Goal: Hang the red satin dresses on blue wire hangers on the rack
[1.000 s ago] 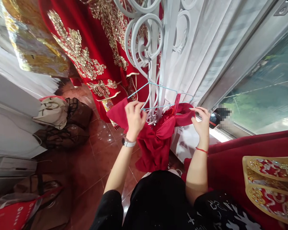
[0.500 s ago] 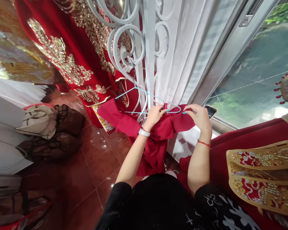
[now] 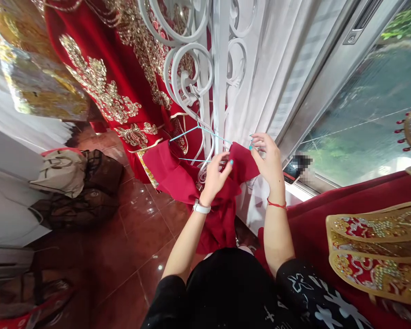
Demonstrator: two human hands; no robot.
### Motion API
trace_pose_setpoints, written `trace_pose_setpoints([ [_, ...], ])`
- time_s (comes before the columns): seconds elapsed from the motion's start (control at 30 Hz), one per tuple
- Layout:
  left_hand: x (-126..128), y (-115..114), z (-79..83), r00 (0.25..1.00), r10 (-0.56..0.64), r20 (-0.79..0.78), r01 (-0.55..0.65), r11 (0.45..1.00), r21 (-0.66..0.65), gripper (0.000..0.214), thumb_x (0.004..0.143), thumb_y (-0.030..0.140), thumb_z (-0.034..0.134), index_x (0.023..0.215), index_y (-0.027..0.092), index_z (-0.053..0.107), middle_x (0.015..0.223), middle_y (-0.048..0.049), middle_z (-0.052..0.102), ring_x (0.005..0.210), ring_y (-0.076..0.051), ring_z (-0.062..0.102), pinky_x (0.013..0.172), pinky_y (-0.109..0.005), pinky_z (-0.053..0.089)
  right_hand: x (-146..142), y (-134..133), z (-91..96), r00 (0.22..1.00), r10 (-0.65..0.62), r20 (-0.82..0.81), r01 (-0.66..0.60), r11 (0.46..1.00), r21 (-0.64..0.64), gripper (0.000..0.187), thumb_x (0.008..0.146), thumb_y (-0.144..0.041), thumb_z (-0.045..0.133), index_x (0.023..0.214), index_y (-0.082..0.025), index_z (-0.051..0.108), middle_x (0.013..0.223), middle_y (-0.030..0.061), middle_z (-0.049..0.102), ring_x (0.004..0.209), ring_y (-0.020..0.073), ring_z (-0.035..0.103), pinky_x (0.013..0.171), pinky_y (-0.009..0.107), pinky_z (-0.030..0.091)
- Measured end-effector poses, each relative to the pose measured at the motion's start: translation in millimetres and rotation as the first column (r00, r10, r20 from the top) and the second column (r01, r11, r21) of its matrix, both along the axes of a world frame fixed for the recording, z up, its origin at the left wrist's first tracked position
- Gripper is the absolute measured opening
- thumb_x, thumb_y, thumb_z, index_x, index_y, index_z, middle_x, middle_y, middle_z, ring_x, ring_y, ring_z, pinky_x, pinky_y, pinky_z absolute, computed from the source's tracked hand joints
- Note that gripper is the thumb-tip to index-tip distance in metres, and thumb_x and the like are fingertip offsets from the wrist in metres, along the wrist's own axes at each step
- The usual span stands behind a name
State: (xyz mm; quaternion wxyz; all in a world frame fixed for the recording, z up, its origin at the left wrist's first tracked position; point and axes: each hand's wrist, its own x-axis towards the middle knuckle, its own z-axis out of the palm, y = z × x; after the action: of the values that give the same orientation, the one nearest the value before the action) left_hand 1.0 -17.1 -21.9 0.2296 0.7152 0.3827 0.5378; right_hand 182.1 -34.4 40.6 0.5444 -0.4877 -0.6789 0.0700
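Left hand (image 3: 216,179) at red dress (image 3: 167,176), grip unclear; right hand (image 3: 267,160) empty; uneven tug could slip dress off hanger (image 3: 185,133).

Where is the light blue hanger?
The light blue hanger is just above centre in the head view, by the white scrolled frame, with the red garment on it and the left hand close by.

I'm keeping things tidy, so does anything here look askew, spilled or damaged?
Oddly, the blue hanger bearing the plain red garment appears hooked on white scrollwork, an unusual place for clothes. No spill or damage shows.
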Motion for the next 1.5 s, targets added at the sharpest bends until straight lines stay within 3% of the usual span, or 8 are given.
trace_pose_setpoints([
  [0.23,-26.7,-20.4,-4.5,0.981,-0.129,-0.142,0.139,0.988,0.061,0.051,0.095,0.026,0.054,0.146,0.022,0.049,0.148,-0.0139,0.058,0.137,-0.025,0.057,0.116,-0.042,0.046,-41.6,-9.9,-18.4,0.973,-0.221,0.063,0.226,0.970,-0.085,0.049,0.097,-0.034,0.052,0.146,-0.028,0.047,0.143,0.0145,0.055,0.133,0.0312,0.053,0.110,0.055,0.047],
  [0.33,-62.1,-22.0,12.8,0.969,0.243,-0.041,-0.232,0.957,0.172,0.045,0.090,0.018,0.056,0.135,0.021,0.056,0.137,-0.0125,0.062,0.132,-0.026,0.057,0.115,-0.044,0.045,-72.6,-0.4,-24.4,0.924,-0.315,0.215,0.349,0.926,-0.142,0.054,0.095,-0.035,0.059,0.147,-0.027,0.047,0.154,0.0188,0.046,0.146,0.0426,0.038,0.113,0.072,0.036],
  [0.4,-88.8,-16.2,25.7,0.831,0.557,0.016,-0.550,0.816,0.176,0.053,0.085,0.016,0.060,0.137,0.019,0.054,0.142,-0.0151,0.057,0.139,-0.031,0.049,0.122,-0.050,0.036,-86.1,11.3,-25.6,0.882,-0.391,0.262,0.440,0.883,-0.163,0.049,0.095,-0.028,0.057,0.144,-0.023,0.051,0.152,0.0213,0.047,0.145,0.0455,0.038,0.112,0.076,0.033],
  [0.47,-112.9,-6.5,35.6,0.705,0.708,-0.044,-0.697,0.703,0.139,0.062,0.080,0.014,0.064,0.141,0.017,0.053,0.147,-0.0173,0.053,0.145,-0.035,0.042,0.126,-0.055,0.028,-91.4,24.3,-24.3,0.854,-0.438,0.280,0.494,0.852,-0.175,0.042,0.096,-0.019,0.050,0.138,-0.020,0.055,0.144,0.0222,0.054,0.141,0.0425,0.045,0.113,0.071,0.035],
  [0.8,-156.5,-1.5,41.9,0.716,0.593,-0.368,-0.601,0.792,0.107,0.065,0.083,0.004,0.041,0.144,0.019,0.056,0.151,-0.0135,0.057,0.143,-0.032,0.050,0.121,-0.054,0.040,-73.2,30.0,-5.3,0.757,-0.446,0.479,0.595,0.773,-0.221,0.044,0.096,-0.001,0.033,0.127,-0.018,0.059,0.109,0.0137,0.071,0.100,0.0234,0.068,0.086,0.035,0.053],
  [1.03,-149.2,-8.0,53.0,0.618,0.623,-0.479,-0.676,0.732,0.081,0.059,0.089,0.005,0.036,0.142,0.017,0.058,0.147,-0.0158,0.061,0.138,-0.033,0.056,0.115,-0.049,0.046,-73.1,22.7,11.9,0.633,-0.407,0.659,0.669,0.715,-0.201,0.041,0.099,-0.005,0.033,0.132,-0.015,0.056,0.103,0.0161,0.073,0.093,0.0239,0.070,0.080,0.033,0.050],
  [1.27,-143.6,-15.4,60.5,0.532,0.638,-0.557,-0.731,0.678,0.077,0.054,0.092,0.009,0.035,0.138,0.019,0.062,0.137,-0.0152,0.068,0.127,-0.033,0.063,0.105,-0.044,0.050,-50.2,28.9,26.1,0.614,-0.279,0.738,0.604,0.769,-0.212,0.041,0.096,-0.007,0.042,0.134,-0.014,0.055,0.106,0.0185,0.073,0.098,0.0293,0.068,0.083,0.037,0.047],
  [1.5,-168.6,-15.7,69.2,0.604,0.631,-0.487,-0.683,0.725,0.093,0.048,0.091,0.015,0.046,0.135,0.020,0.065,0.102,-0.0122,0.077,0.106,-0.033,0.071,0.100,-0.044,0.049,-0.5,73.5,27.8,0.799,-0.160,0.580,0.374,0.887,-0.271,0.038,0.079,-0.006,0.054,0.106,-0.022,0.075,0.097,0.0112,0.077,0.097,0.0296,0.068,0.089,0.040,0.048],
])
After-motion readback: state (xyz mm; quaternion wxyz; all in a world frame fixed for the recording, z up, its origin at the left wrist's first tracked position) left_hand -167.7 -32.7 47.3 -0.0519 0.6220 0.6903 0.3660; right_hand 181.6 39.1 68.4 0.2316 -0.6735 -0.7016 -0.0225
